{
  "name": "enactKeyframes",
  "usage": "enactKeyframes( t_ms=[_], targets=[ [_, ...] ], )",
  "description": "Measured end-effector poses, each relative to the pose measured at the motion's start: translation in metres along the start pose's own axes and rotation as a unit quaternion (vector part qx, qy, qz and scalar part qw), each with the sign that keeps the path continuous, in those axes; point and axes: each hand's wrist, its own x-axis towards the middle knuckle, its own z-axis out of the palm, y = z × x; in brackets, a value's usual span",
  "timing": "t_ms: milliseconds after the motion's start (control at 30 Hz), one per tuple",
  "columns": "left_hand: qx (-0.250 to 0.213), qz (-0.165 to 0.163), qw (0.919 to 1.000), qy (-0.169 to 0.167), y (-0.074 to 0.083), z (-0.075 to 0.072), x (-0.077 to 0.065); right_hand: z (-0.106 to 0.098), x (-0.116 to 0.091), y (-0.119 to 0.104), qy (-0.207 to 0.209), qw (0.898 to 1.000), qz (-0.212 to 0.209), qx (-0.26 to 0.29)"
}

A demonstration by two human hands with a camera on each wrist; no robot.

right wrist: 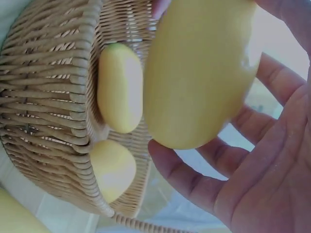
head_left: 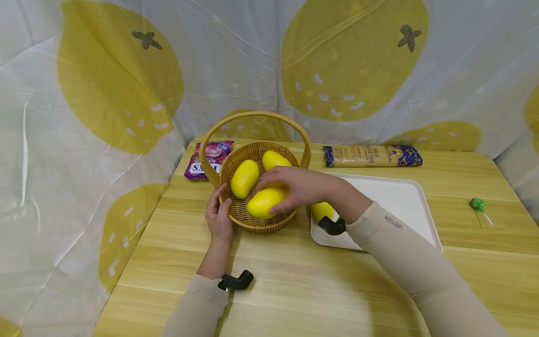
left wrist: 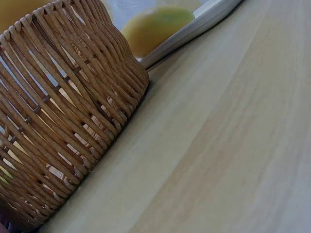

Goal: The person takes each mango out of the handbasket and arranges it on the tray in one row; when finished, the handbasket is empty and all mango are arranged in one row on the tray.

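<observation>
My right hand (head_left: 296,185) grips a yellow mango (head_left: 266,202), fingers and thumb around its sides, over the wicker basket (head_left: 257,228). Close up in the right wrist view, the same mango (right wrist: 199,73) fills the palm side of the hand (right wrist: 272,160). Two more mangoes lie inside the basket, a left one (head_left: 244,179) and a back one (head_left: 275,160) partly covered by the hand. At the basket's left rim, my left hand (head_left: 220,220) holds the edge between thumb and fingers. The left wrist view shows mostly the basket's woven side (left wrist: 73,97).
Right of the basket, a white tray (head_left: 396,196) bears another mango (head_left: 322,212), partly behind the right wrist. A purple snack bag (head_left: 210,157) lies behind the basket's left, a long noodle packet (head_left: 372,156) at the back, and a green lollipop (head_left: 477,204) far right. The basket's tall handle (head_left: 257,113) arches overhead.
</observation>
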Motion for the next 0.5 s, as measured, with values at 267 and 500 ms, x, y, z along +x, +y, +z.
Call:
enactKeyframes(
  t_ms=[267, 500],
  targets=[
    [-0.001, -0.006, 1.0000, 0.004, 0.003, 0.002, 0.000, 0.004, -0.032, -0.005, 0.052, 0.998, 0.004, 0.025],
    [-0.001, -0.003, 1.0000, 0.004, 0.001, 0.001, 0.000, 0.012, -0.056, -0.007, 0.092, 0.994, -0.007, 0.051]
  ],
)
